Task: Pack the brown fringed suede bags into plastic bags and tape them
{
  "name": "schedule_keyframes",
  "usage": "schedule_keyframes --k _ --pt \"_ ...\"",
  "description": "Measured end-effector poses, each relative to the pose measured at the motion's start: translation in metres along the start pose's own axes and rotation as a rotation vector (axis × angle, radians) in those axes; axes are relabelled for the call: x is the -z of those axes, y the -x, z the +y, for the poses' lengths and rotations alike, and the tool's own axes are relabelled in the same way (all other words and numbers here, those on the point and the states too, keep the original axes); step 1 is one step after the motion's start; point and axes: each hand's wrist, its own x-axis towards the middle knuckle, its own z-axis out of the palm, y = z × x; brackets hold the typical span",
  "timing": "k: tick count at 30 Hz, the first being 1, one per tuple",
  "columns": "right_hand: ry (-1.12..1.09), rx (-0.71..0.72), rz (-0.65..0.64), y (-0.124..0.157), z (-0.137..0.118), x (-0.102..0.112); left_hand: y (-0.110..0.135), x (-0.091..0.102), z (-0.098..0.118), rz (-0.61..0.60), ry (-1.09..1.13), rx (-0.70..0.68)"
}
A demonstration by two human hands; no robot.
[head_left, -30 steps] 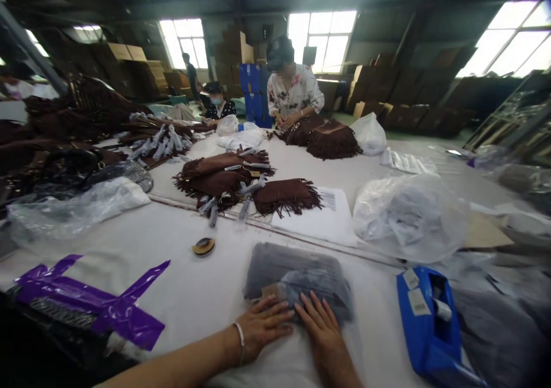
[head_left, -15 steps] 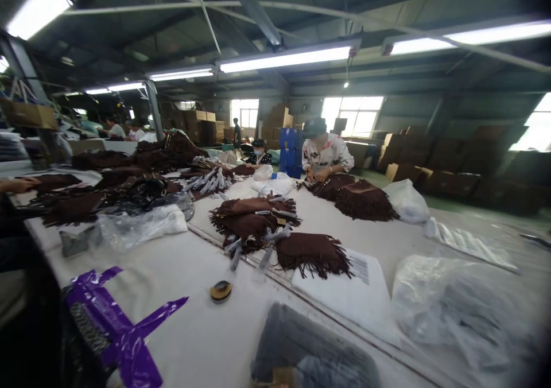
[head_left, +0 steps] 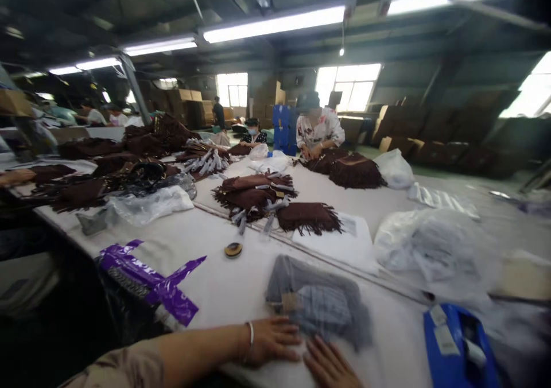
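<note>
A flat grey packet in clear plastic [head_left: 318, 303] lies on the white-covered table [head_left: 224, 299], slightly blurred. My left hand [head_left: 271, 340], with a bangle on its wrist, rests flat with its fingertips at the packet's lower edge. My right hand [head_left: 329, 366] lies partly cut off by the bottom of the picture, just below the packet. Neither hand grips anything. To the right stands a blue tape dispenser [head_left: 456, 348], and a small tape roll [head_left: 233, 249] lies farther ahead.
Brown suede fringed pieces [head_left: 253, 193] lie in piles beyond a raised table seam. Bulging clear plastic bags [head_left: 430, 244] sit to the right. A black bag with purple strapping [head_left: 150, 279] lies at left. A co-worker [head_left: 318, 130] handles fringed brown suede across the table.
The view has swung upward since the oldest frame, then dipped slightly. My hands left the picture half a second ago and now show again at the bottom, beside the grey packet.
</note>
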Motion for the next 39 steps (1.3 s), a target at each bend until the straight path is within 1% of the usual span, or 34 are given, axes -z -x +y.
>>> schedule_keyframes --k 1,2,5,8,10,13,15,17,19,22,24,25,26,28,30,31,33,35,37,38,39 --pt "-0.058 -0.074 -0.098 0.005 -0.004 0.008 0.001 0.001 -0.004 -0.037 0.020 -0.008" --pt "-0.115 -0.171 -0.160 0.007 -0.007 0.015 0.000 0.001 -0.009 -0.050 0.035 0.000" --pt "-0.225 -0.378 -0.240 0.007 -0.010 0.030 -0.005 0.000 -0.022 -0.035 0.062 0.060" --pt "-0.316 -0.461 -0.248 0.009 -0.007 0.035 0.001 0.005 -0.026 -0.047 0.077 0.061" --pt "-0.421 -0.513 -0.209 0.020 0.000 0.041 0.015 0.017 -0.027 -0.062 0.090 0.048" --pt "-0.592 -0.662 -0.133 0.046 0.017 0.056 0.040 0.040 -0.031 -0.065 0.116 0.015" --pt "-0.663 -0.739 -0.113 0.063 0.029 0.066 0.051 0.051 -0.034 -0.026 0.124 -0.012" --pt "-0.692 -0.768 -0.116 0.076 0.037 0.075 0.056 0.054 -0.036 0.032 0.126 -0.016" --pt "-0.702 -0.778 -0.134 0.081 0.040 0.081 0.053 0.050 -0.038 0.131 0.135 0.027" --pt "-0.724 -0.794 -0.139 0.077 0.037 0.082 0.042 0.039 -0.041 0.271 0.176 0.094" --pt "-0.726 -0.837 -0.058 0.072 0.032 0.077 0.033 0.030 -0.043 0.369 0.210 0.170" --pt "-0.710 -0.887 0.013 0.070 0.029 0.073 0.029 0.026 -0.042 0.426 0.225 0.231" --pt "-0.679 -0.960 0.091 0.068 0.025 0.067 0.025 0.021 -0.041 0.495 0.233 0.317" --pt "-0.579 -1.137 0.224 0.064 0.013 0.055 0.019 0.012 -0.037 0.616 0.215 0.539" --pt "-0.466 -1.293 0.289 0.061 -0.001 0.044 0.018 0.004 -0.030 0.681 0.165 0.740" --pt "-0.419 -1.346 0.299 0.060 -0.009 0.039 0.018 0.001 -0.027 0.699 0.137 0.816" --pt "-0.333 -1.387 0.276 0.057 -0.024 0.032 0.023 -0.004 -0.023 0.708 0.100 0.893" --pt "-0.244 -1.370 0.216 0.055 -0.035 0.029 0.030 -0.003 -0.021 0.684 0.064 0.939" --pt "-0.112 -1.315 0.122 0.053 -0.042 0.028 0.037 0.005 -0.023 0.598 -0.001 1.007" --pt "-0.030 -1.276 0.068 0.052 -0.044 0.028 0.039 0.012 -0.025 0.556 -0.037 1.042" --pt "0.061 -1.231 0.013 0.052 -0.045 0.028 0.039 0.021 -0.026 0.538 -0.082 1.058"
